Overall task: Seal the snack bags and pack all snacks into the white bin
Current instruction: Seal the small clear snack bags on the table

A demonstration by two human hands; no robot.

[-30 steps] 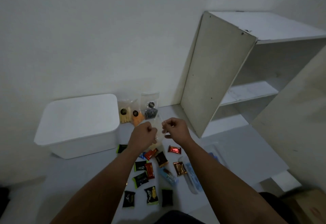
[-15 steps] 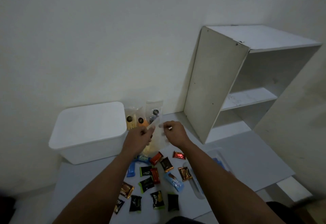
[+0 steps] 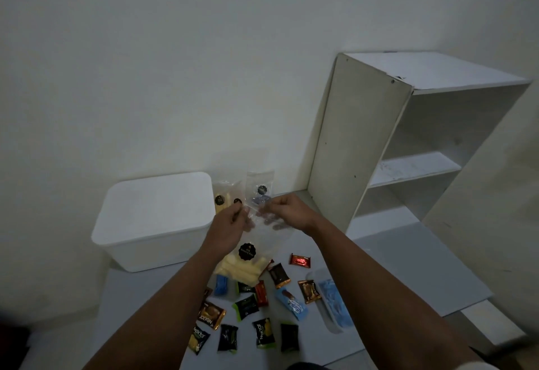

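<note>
A clear snack bag [image 3: 248,256] with pale yellow sticks and a round black label hangs upright between my hands. My left hand [image 3: 227,228] pinches its top edge on the left, and my right hand [image 3: 287,212] pinches the top on the right. The white bin [image 3: 154,221] stands to the left with its lid on. Behind my hands, other clear snack bags [image 3: 259,188] lean against the wall. Several small wrapped snacks [image 3: 246,307] in black, blue, red and brown lie on the floor below.
A white shelf unit [image 3: 408,148] stands at the right against the wall. A clear pack with blue contents [image 3: 332,301] lies right of the small snacks. Grey floor mats [image 3: 408,267] cover the ground.
The view has tilted down and the hands sit lower in it. The held bag now hangs more fully in sight, with its label and yellow sticks showing below my hands.
</note>
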